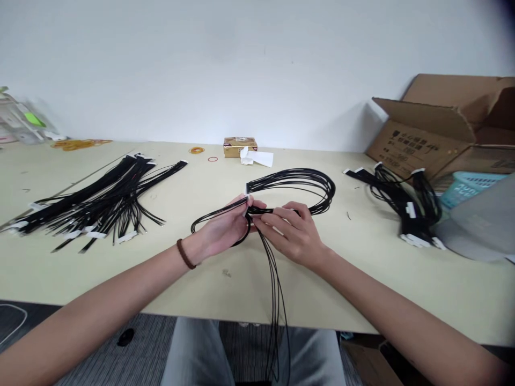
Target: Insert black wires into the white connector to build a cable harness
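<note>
A bundle of thin black wires [322, 185] with a white connector [247, 188] is between my hands, over the middle of the table. My left hand [225, 228] is closed around the connector end, fingers pinched on it. My right hand [292, 230] pinches wires close to the left fingertips; its fingertips partly hide what they hold. One part of the bundle loops out to the right and back; a smaller loop curves to the left. Several loose wires [276, 289] hang down over the table's front edge.
On the left lies a pile of black wire harnesses [120, 198] with white connectors. More harnesses [396, 198] lie on the right, before a cardboard box [422, 145] and a teal basket [462, 187]. A small tissue box [240, 146] and rubber bands [197, 150] are near the wall.
</note>
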Motion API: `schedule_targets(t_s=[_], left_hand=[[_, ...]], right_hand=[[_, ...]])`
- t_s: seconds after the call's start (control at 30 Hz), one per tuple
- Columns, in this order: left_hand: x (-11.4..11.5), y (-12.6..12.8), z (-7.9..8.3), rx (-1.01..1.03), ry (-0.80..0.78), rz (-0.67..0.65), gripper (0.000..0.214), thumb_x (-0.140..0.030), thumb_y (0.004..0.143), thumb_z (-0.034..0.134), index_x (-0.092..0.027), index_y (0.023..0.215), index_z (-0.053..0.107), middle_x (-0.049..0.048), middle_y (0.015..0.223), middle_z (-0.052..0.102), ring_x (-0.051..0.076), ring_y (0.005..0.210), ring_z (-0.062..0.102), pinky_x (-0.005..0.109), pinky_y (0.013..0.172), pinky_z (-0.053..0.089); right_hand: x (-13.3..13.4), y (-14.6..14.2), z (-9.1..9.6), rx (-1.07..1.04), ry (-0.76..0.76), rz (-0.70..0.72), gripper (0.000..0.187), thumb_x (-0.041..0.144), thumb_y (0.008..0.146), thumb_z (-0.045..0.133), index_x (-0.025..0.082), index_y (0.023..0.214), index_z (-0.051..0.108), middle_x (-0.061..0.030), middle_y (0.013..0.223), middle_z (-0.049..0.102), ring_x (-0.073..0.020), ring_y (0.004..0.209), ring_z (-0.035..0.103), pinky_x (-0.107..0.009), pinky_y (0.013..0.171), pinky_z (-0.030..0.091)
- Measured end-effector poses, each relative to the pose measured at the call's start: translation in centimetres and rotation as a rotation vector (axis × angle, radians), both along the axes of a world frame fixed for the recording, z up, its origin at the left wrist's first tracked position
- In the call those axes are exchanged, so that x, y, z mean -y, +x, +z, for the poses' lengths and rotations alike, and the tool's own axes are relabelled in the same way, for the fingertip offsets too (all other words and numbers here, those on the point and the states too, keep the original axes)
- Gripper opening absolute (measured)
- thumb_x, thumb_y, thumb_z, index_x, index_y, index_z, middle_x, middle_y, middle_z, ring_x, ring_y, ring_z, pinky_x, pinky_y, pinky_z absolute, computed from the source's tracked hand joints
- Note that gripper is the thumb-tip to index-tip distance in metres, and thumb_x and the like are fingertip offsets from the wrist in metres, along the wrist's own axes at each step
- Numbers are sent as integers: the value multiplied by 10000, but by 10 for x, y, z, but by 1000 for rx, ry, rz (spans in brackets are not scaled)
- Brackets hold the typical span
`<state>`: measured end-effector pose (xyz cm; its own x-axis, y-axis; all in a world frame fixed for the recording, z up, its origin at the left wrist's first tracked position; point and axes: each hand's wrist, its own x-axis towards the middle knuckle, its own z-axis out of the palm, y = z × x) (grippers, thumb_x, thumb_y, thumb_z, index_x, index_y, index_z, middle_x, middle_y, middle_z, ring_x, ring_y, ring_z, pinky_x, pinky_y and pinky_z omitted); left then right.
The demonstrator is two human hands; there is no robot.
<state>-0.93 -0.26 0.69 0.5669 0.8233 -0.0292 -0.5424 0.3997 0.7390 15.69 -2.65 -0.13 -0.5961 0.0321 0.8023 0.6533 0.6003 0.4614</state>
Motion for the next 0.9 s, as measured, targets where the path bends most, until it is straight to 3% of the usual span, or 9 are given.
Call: schedule_targets(t_s=[0.43,0.77,0.9], left_hand=[[0,-1,-2,-18,4,10,75,-197,800,568,-161,735,580,3,828,616,75,725,560,181,661,425],[-1,0,2,-38,-10,29,111,-204,816,545,-159,722,582,-1,798,608,70,672,547,180,588,407],[-1,-1,2,-16,-14,15,115,-195,821,537,-156,725,586,3,802,608,73,681,548,179,596,415]], right_hand=[[-1,-2,-1,-143,-109,65,157,109,764,626,236,854,607,37,794,679,-125,774,520,-302,712,388],[0,2,-2,-35,-300,165,217,97,769,576,183,967,593,1,887,683,-156,849,528,-327,735,396],[-2,3,-5,2,-303,153,255,80,769,552,182,1000,583,-7,917,671,-151,877,522,-330,765,393]])
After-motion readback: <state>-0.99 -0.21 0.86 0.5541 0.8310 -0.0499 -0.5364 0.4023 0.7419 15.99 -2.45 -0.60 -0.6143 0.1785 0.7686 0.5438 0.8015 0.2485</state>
